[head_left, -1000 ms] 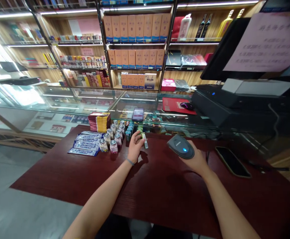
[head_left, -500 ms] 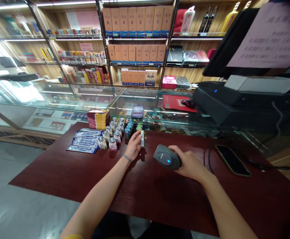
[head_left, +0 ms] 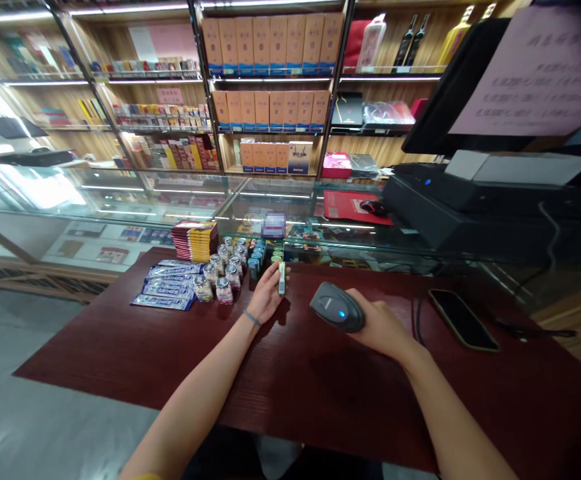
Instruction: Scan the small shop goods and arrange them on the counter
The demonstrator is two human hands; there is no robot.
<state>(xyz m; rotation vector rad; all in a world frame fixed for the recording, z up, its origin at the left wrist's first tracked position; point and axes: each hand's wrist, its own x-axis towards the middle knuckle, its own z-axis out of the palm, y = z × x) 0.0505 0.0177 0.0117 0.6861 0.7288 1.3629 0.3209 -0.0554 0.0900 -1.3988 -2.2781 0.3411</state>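
Observation:
My left hand point(head_left: 266, 297) is closed on a small green pack point(head_left: 282, 277), held upright just above the dark red table point(head_left: 120, 347). My right hand point(head_left: 381, 325) grips a grey barcode scanner point(head_left: 337, 307) with a blue light; its head faces left, a short way from the pack. Behind my left hand stand rows of small clear jars point(head_left: 224, 268) and teal tubs point(head_left: 256, 259). Blue flat packs point(head_left: 166, 287) lie to their left, beside a stack of red and yellow boxes point(head_left: 195, 240).
A black phone point(head_left: 462, 319) lies on the table at the right, next to a cable point(head_left: 416, 313). A glass counter point(head_left: 170, 200) runs behind, bearing a red mouse mat point(head_left: 348, 206), a mouse and a black till with a monitor point(head_left: 470, 87). Stocked shelves point(head_left: 270, 87) fill the back wall.
My right hand has carried the scanner left and down toward the pack. My left hand has turned the green pack upright and holds it almost still.

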